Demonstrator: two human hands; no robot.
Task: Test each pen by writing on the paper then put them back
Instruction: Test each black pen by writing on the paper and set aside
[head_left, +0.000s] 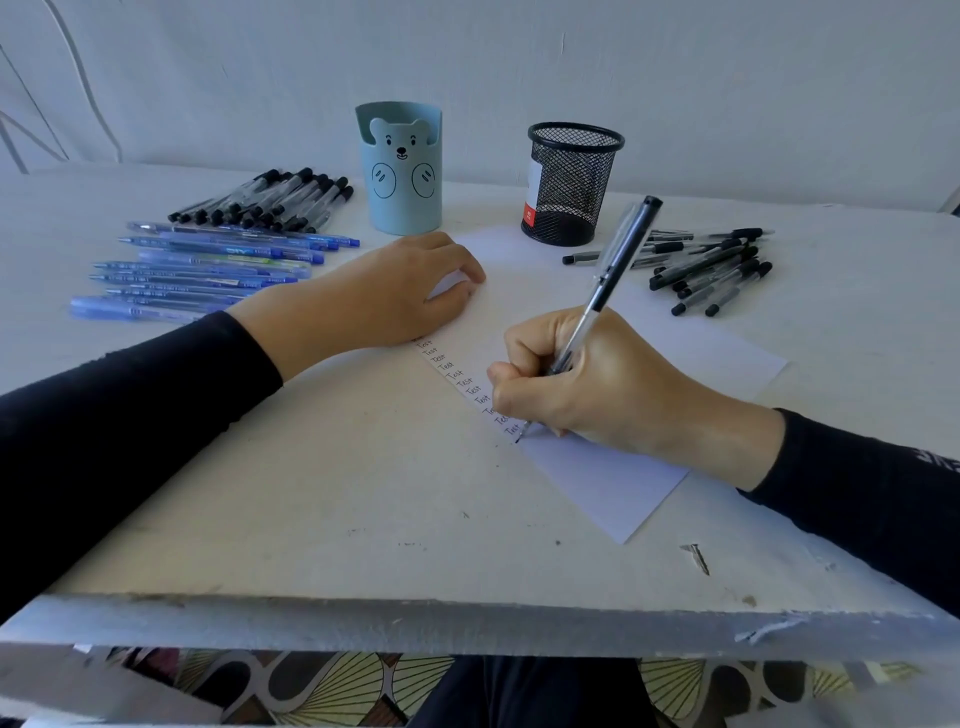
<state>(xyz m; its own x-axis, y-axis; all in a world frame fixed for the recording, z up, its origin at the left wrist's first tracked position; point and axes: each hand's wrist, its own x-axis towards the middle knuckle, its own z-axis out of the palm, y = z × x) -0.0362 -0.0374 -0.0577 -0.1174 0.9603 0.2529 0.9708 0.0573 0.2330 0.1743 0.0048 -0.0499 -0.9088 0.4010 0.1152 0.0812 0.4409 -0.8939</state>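
My right hand (597, 387) grips a black pen (613, 275), its tip touching the white paper (608, 488) just below a column of written "Test" words (457, 374). My left hand (384, 291) rests flat on the paper's upper left part, fingers relaxed. Several black pens (270, 202) lie in a pile at the back left, and several blue pens (208, 265) lie in front of them. Another pile of black pens (711, 270) lies at the right.
A light blue bear-faced pen holder (402, 171) and a black mesh pen cup (569, 184) stand at the back of the white table (337, 493). The table's front edge runs across the bottom, with my lap below it.
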